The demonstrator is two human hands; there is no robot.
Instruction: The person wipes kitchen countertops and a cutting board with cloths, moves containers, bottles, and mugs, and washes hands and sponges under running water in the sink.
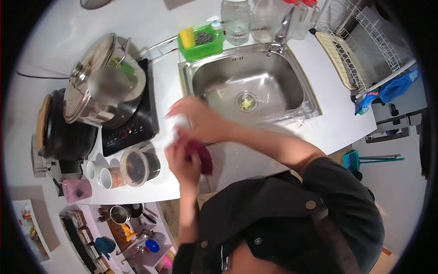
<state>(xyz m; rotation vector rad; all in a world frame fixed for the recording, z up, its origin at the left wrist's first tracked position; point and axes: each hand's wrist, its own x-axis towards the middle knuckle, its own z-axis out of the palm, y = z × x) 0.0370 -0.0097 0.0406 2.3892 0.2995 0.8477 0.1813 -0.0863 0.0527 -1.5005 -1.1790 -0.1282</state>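
My left hand is closed around a dark magenta cloth over the counter, left of the sink's near corner. Part of the cloth hangs below my fingers on the right side. My right hand reaches across just above it, and its fingers are smeared by motion. A small whitish patch shows between the two hands, too blurred to name. The steel sink lies beyond my right forearm, with pale food scraps in its drain.
Left of my hands stand a lidded plastic tub, a mug and a pink container. A large steel pot sits on a black induction cooker. Behind the sink are a green caddy, glass jugs and a tap.
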